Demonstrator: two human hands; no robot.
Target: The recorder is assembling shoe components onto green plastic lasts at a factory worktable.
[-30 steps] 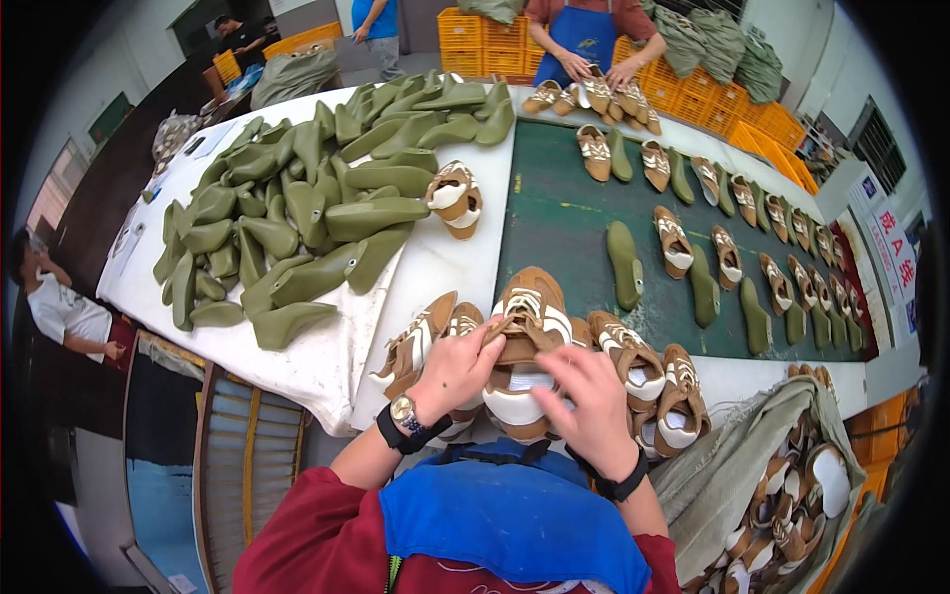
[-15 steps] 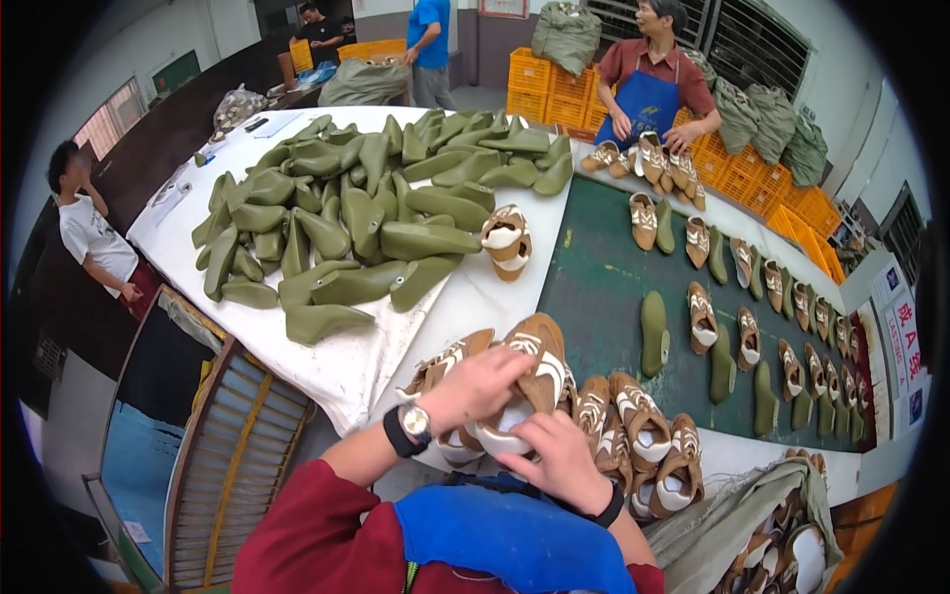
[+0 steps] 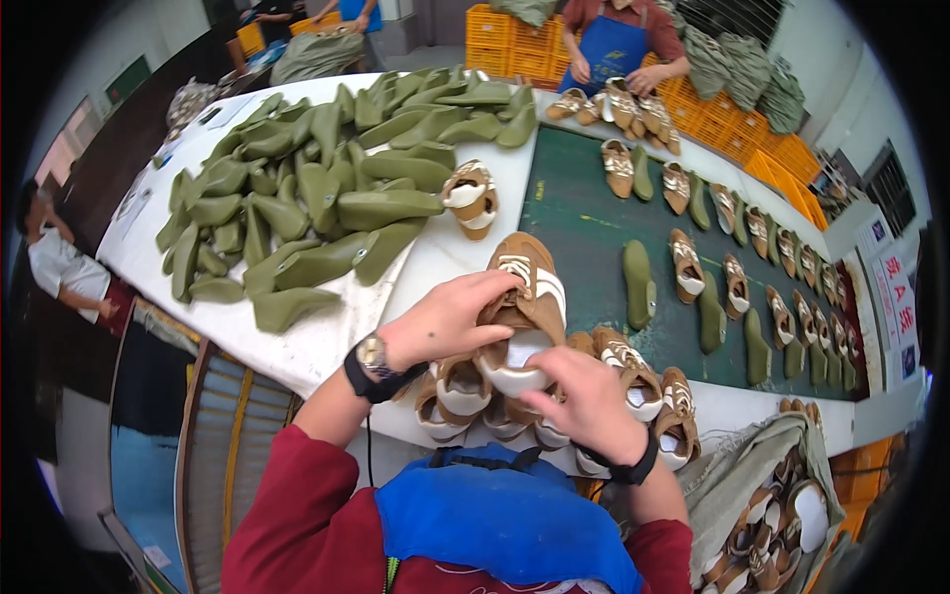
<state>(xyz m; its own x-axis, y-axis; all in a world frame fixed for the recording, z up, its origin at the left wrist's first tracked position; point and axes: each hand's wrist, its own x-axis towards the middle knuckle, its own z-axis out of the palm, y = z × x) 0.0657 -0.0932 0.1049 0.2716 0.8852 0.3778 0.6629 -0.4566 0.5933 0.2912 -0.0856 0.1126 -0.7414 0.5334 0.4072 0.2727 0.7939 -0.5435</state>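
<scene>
A brown shoe upper with white stripes and laces (image 3: 524,259) is between my two hands, toe pointing away from me and opening facing me. My left hand (image 3: 447,322) has its fingers at the laces and tongue on the left side. My right hand (image 3: 586,398) grips the white heel collar, thumb outside and fingers at the rim. Beneath and beside it stand several similar brown and white shoes (image 3: 645,368) at the table's near edge. Another shoe (image 3: 470,198) stands alone beyond my left hand, next to a big pile of green shoe lasts (image 3: 322,193).
A green conveyor belt (image 3: 584,233) on the right carries shoes and lasts in rows. Across the table a co-worker in a blue apron (image 3: 614,51) handles shoes. An open grey sack of shoes (image 3: 727,470) is at my right, and a slatted rack (image 3: 223,436) at my left.
The shoe is now more upright and its opening shows wider. My right hand has shifted right to the heel. The whole view has moved, so the table sits a little left and higher.
</scene>
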